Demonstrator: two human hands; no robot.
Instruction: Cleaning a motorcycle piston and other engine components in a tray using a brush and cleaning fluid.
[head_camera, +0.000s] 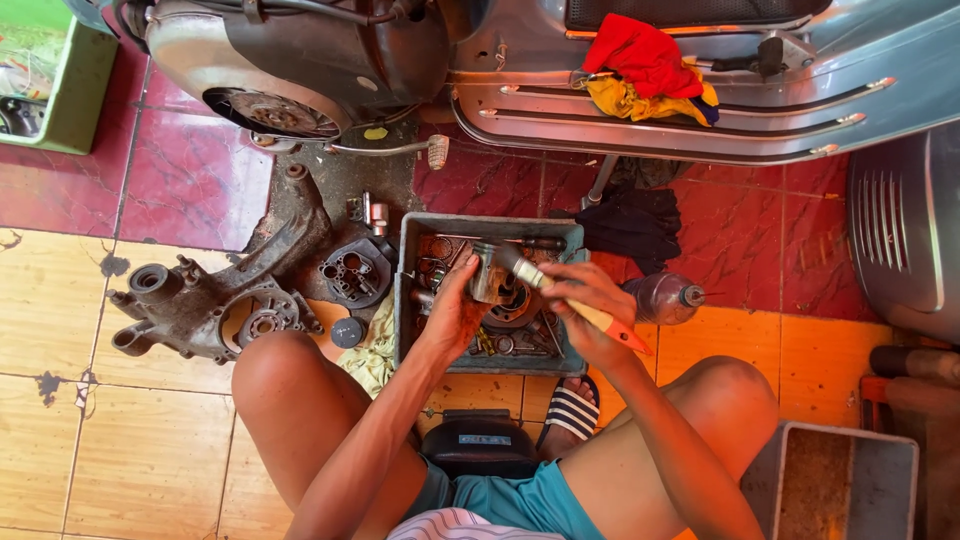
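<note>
Metal piston (492, 272), centre of frame, held over grey parts tray (405, 300). Left hand (452, 312) reaches up from lower centre, fingers wrapped around the piston's left side, wrist bent over the tray. Right hand (590, 305) closed on a brush (575, 305); its long axis runs from bristles at upper left, touching the piston, to orange handle tip at lower right. Piston's own facing unclear. Tray holds small greasy parts. Left of it: engine casing (215, 305) on the tiles, cover plate (355, 270) between. Right: plastic bottle (665, 298) lying sideways. Scooter body (700, 110) along top, red and yellow rags (645, 65) on its footboard.
</note>
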